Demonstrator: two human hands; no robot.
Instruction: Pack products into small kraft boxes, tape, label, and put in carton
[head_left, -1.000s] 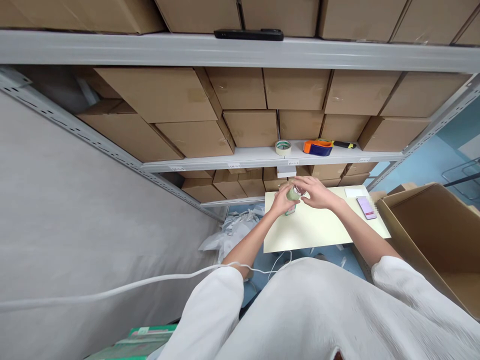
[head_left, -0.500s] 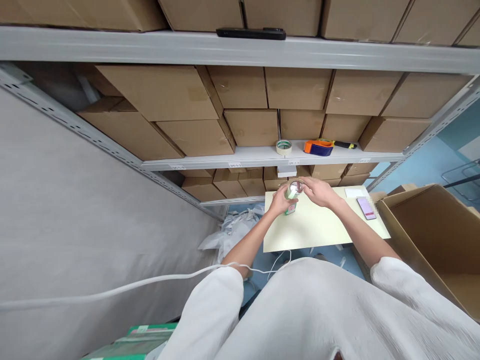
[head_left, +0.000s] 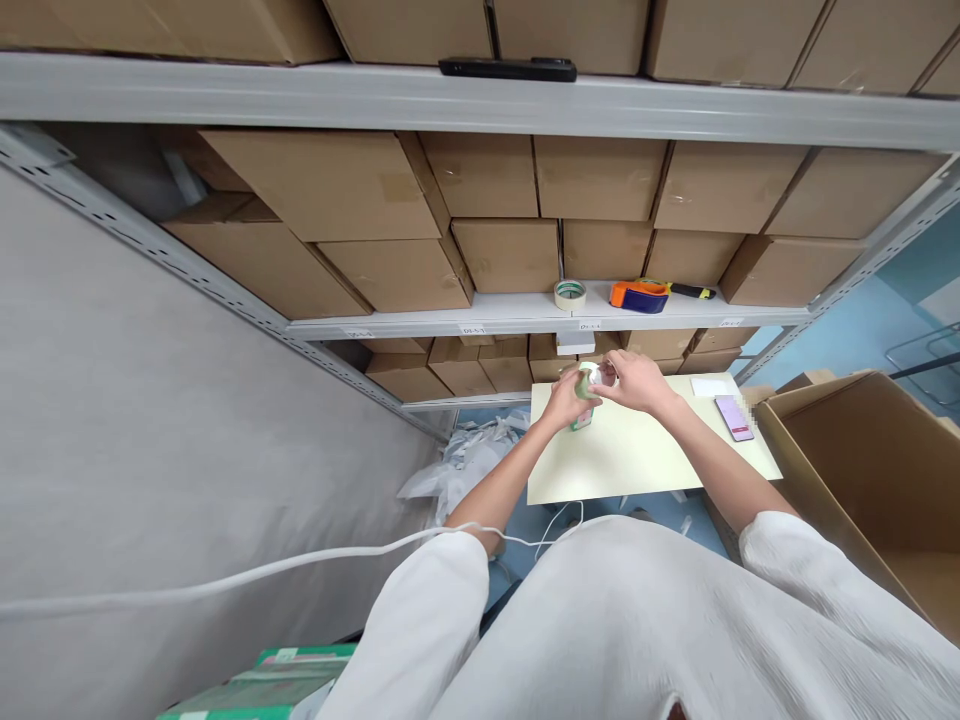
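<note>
Over the pale yellow board, my left hand (head_left: 566,399) is wrapped round a light green container (head_left: 586,384). My right hand (head_left: 631,381) is at the container's right side, its thumb and fingers closed on a small clear, shiny piece (head_left: 602,377) beside the top. The piece is too small to name. Below my left hand, a small green and pink box (head_left: 582,419) partly shows on the board.
A phone (head_left: 734,417) and a white card (head_left: 712,387) lie on the board (head_left: 630,460). An open carton (head_left: 817,470) stands at right. Shelves above hold cartons, a tape roll (head_left: 570,294) and an orange and blue tool (head_left: 639,296). A white cable (head_left: 300,562) crosses at left.
My right fingers have moved from lying over the container's top to closing on the clear piece at its right side. My left hand still holds the container, now tilted slightly differently.
</note>
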